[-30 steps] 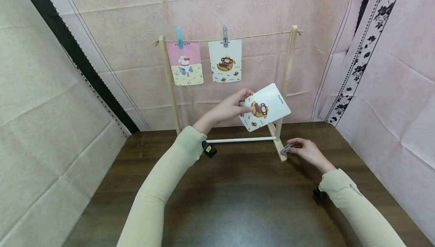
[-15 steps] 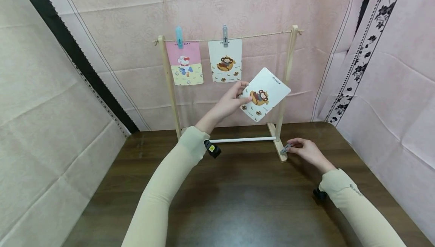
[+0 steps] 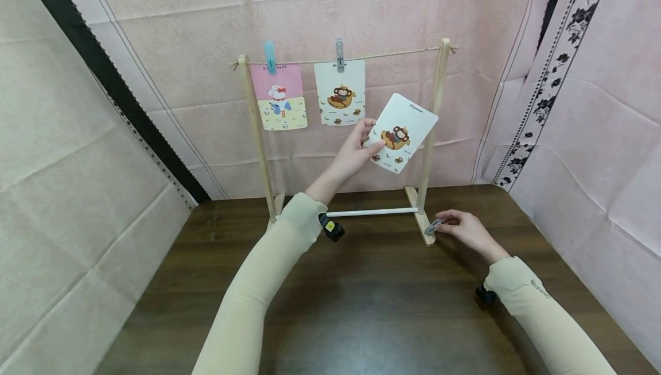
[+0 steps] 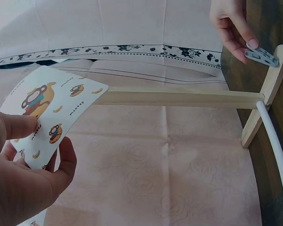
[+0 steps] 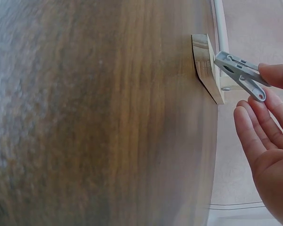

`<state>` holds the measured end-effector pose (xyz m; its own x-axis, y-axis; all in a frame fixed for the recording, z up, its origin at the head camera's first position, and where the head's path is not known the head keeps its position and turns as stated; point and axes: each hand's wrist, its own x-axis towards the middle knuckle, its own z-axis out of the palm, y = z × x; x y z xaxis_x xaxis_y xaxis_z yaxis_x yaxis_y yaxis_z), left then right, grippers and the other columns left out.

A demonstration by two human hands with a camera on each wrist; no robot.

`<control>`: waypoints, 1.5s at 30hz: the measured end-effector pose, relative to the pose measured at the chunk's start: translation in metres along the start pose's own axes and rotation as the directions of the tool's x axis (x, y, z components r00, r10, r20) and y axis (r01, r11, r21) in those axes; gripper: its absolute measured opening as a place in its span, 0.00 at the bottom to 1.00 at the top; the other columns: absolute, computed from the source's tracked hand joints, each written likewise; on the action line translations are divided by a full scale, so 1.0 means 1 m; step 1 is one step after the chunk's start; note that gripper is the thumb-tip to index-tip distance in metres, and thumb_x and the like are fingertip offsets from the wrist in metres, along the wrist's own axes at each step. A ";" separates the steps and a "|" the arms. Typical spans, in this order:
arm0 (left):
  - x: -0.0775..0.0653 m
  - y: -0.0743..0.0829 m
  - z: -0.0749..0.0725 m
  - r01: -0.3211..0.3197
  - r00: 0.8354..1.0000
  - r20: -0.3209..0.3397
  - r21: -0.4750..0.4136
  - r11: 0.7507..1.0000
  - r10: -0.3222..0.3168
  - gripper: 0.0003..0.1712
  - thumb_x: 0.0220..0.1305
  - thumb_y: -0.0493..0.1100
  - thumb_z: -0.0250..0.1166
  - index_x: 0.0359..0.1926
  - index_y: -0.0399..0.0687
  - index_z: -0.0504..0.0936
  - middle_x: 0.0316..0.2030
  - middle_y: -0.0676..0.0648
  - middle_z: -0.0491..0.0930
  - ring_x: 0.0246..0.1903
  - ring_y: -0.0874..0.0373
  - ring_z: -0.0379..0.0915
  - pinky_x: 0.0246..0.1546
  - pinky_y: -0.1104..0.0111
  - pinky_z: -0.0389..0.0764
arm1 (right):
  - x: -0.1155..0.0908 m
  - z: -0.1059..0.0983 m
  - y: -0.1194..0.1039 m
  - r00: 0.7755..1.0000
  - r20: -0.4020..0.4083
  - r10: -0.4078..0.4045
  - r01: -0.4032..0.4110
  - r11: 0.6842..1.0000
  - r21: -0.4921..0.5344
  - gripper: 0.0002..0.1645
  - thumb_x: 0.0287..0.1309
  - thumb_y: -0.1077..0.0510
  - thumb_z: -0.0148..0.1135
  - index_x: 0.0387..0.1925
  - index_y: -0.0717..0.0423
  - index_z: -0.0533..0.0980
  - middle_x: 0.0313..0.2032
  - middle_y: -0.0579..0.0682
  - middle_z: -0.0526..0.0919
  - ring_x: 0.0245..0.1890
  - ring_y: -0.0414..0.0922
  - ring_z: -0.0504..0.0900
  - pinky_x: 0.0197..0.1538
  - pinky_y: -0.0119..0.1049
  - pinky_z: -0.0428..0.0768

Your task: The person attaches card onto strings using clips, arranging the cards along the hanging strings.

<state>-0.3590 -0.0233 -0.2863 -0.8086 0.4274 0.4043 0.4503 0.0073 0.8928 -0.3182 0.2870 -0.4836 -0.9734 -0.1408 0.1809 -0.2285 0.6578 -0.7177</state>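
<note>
Between thumb and fingers my left hand pinches a white card with a monkey on a banana. The card tilts in the air, below the string and left of the rack's right post. Low on the right, my right hand pinches a grey clothespin by one end, close to the rack's right wooden foot. A similar monkey card hangs from the string by a grey clothespin. To its left a pink and yellow rabbit card hangs from a blue clothespin.
The wooden rack stands at the back of a dark brown table, with a white rod low between its posts. Its string runs between the post tops. Pale patterned cloth encloses the back and sides.
My left hand has risen, moving slightly right, and lifted the card with it. The card has turned more upright. My right hand and its clothespin have stayed in place.
</note>
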 end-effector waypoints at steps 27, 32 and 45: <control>0.033 0.002 0.016 -0.026 0.975 -0.222 -0.064 0.998 0.012 0.17 0.69 0.33 0.64 0.55 0.43 0.71 0.51 0.41 0.83 0.44 0.55 0.78 0.43 0.69 0.77 | 0.000 0.003 0.005 1.000 -0.001 0.010 -0.010 0.999 0.030 0.25 0.63 0.53 0.69 0.56 0.65 0.78 0.44 0.55 0.87 0.44 0.48 0.84 0.47 0.38 0.78; 0.039 0.001 0.016 -0.035 0.973 -0.228 -0.076 0.997 0.016 0.18 0.68 0.32 0.64 0.55 0.42 0.71 0.50 0.40 0.83 0.40 0.57 0.77 0.40 0.71 0.76 | -0.001 0.002 0.006 1.000 0.008 0.024 -0.024 0.999 0.024 0.26 0.64 0.53 0.69 0.57 0.65 0.78 0.44 0.55 0.87 0.44 0.49 0.84 0.48 0.42 0.77; 0.052 0.003 0.014 -0.022 0.976 -0.219 -0.099 0.995 0.000 0.15 0.69 0.30 0.63 0.53 0.40 0.71 0.51 0.33 0.82 0.36 0.57 0.76 0.37 0.69 0.75 | -0.001 -0.002 0.008 1.000 0.004 0.026 -0.026 0.999 0.043 0.25 0.63 0.54 0.69 0.56 0.66 0.78 0.44 0.56 0.87 0.44 0.48 0.84 0.45 0.37 0.78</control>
<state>-0.3941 0.0114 -0.2653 -0.8718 0.2188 0.4382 0.4288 -0.0916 0.8988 -0.3193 0.2938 -0.4882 -0.9790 -0.1264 0.1598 -0.2037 0.6285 -0.7507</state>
